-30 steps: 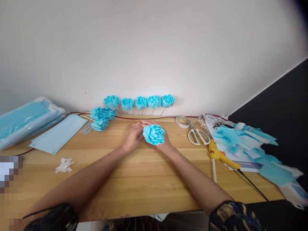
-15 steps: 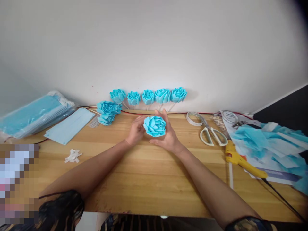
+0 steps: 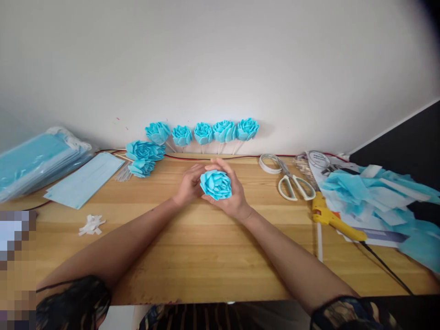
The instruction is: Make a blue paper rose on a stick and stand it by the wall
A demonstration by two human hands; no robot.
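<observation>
A light blue layered flower [image 3: 216, 184] is between my two hands above the middle of the wooden table. My right hand [image 3: 233, 192] cups it from the right, with fingers behind it and the thumb beneath. On the left, my left hand [image 3: 189, 183] has its fingers curled and partly hidden behind the bloom; it seems to hold the flower from below. No stem of this flower shows. Several more blue flowers on white sticks [image 3: 202, 133] lean on the wall, and others [image 3: 142, 158] lie to their left.
Scissors [image 3: 296, 183] and a tape roll [image 3: 270, 163] lie right of my hands, by a yellow glue gun [image 3: 338, 221] and blue scraps [image 3: 374, 195]. At left are bagged masks [image 3: 37, 158], blue sheets [image 3: 85, 179] and white strips [image 3: 91, 225] on the table [image 3: 206, 256].
The view has shifted, so the things on the table appear further left. My right hand has closed in around the flower, its thumb now against the underside, and the bloom has turned slightly.
</observation>
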